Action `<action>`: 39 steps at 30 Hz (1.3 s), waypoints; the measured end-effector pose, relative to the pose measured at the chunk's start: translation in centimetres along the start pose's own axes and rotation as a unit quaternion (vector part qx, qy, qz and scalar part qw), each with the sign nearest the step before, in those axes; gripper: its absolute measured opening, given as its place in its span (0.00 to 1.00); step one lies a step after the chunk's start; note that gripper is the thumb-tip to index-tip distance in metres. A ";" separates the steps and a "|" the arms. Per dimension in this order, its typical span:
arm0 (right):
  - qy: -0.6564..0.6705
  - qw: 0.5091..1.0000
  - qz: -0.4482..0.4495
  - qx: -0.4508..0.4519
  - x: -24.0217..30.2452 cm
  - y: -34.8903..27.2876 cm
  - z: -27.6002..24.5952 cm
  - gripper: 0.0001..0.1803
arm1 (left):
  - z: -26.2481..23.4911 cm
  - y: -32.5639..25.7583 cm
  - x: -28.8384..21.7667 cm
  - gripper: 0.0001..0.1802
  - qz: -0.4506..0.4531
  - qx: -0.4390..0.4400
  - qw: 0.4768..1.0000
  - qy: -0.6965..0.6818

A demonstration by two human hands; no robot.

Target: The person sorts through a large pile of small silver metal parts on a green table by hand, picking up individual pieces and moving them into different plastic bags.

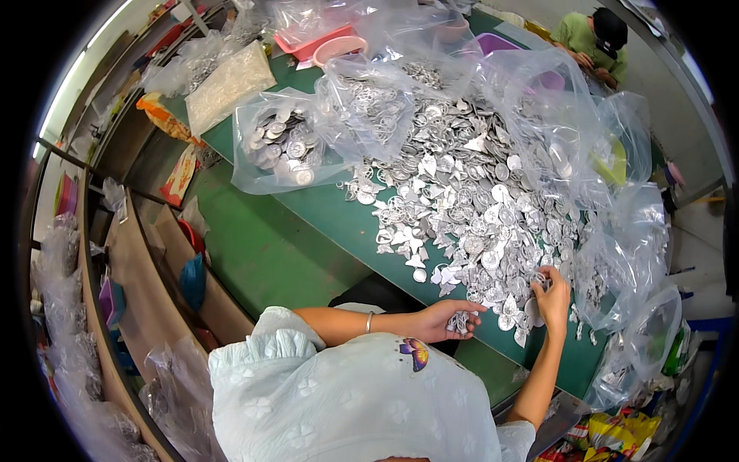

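**Operator:** Logging what I see from the head view, item by item. Item one: left hand (449,319), palm up and cupped at the near edge of the green table (339,223), holding a small clutch of silver metal pieces (460,322). A thin bracelet (369,322) sits on that wrist.

**Checker:** And the other hand?

**Operator:** Item two: right hand (551,296), reaching up into the near side of the big heap of silver stampings (477,208). Its fingers (543,279) are pinched narrowly on pieces at the heap's edge; I cannot tell how many it has hold of.

**Checker:** Where does the heap lie?

**Operator:** Spread across the middle and right of the table, spilling toward the near edge just beside both hands. The pieces look like discs, rings and leaf shapes; finer detail is too small to tell.

**Checker:** Surroundings?

**Operator:** Item three: clear plastic bag (289,146) with more silver pieces, left of the heap. Item four: crumpled clear bags (631,254) along the right side of the table. Item five: pink tray (312,40) at the far end, next to a pink bowl (339,48). Item six: another person in a green shirt (589,38) at the far right corner, well apart from my hands. Item seven: wooden shelving (146,269) down the left.
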State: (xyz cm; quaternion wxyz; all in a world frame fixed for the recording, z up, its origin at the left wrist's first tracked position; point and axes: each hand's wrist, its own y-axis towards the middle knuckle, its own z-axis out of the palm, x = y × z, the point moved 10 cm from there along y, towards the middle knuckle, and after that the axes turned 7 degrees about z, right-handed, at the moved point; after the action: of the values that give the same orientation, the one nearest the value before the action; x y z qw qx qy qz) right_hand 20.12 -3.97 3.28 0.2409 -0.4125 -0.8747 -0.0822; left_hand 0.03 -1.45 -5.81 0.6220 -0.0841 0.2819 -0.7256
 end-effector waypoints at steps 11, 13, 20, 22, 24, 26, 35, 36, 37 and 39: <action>0.702 0.700 0.127 0.035 -4.2 1.7 0.0 0.08 | 0.2 0.1 -0.1 0.12 -0.002 0.021 0.999 -0.027; 0.801 0.558 0.152 0.152 -1.8 1.7 1.8 0.10 | 0.3 0.0 -0.4 0.12 0.007 0.022 1.000 -0.011; 0.919 0.286 0.159 0.222 4.4 -0.2 6.1 0.10 | 2.3 -0.4 -1.3 0.14 0.027 0.071 0.992 0.102; 0.915 0.282 0.168 0.236 6.1 -1.1 7.5 0.10 | 4.2 -0.7 -2.6 0.13 0.059 0.101 0.981 0.156; 0.898 0.315 0.172 0.253 7.7 -2.1 8.3 0.10 | 4.3 -0.4 -3.8 0.12 0.085 0.088 0.977 0.172; 0.890 0.342 0.176 0.246 8.3 -2.4 9.1 0.11 | 4.4 -0.5 -5.3 0.11 0.106 0.073 0.976 0.178; 0.911 0.305 0.229 0.154 7.8 -2.0 11.1 0.11 | 3.1 -1.0 -9.3 0.11 0.239 0.026 0.911 0.334; 0.914 0.316 0.200 0.160 8.0 -1.6 10.7 0.11 | 3.0 -1.0 -9.7 0.11 0.258 0.020 0.905 0.338; 0.908 0.334 0.191 0.166 8.2 -1.5 10.7 0.11 | 2.9 -1.0 -9.9 0.12 0.263 0.017 0.903 0.340; 0.895 0.370 0.173 0.179 8.7 -1.2 10.4 0.11 | 2.9 -1.0 -10.5 0.12 0.273 0.011 0.897 0.346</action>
State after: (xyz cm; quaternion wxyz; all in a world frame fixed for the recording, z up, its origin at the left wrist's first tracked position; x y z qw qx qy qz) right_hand 10.80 4.75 -1.44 0.9601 -0.1873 -0.0513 -0.2011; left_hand 2.75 7.65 -0.45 0.6597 0.2596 0.4833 -0.5135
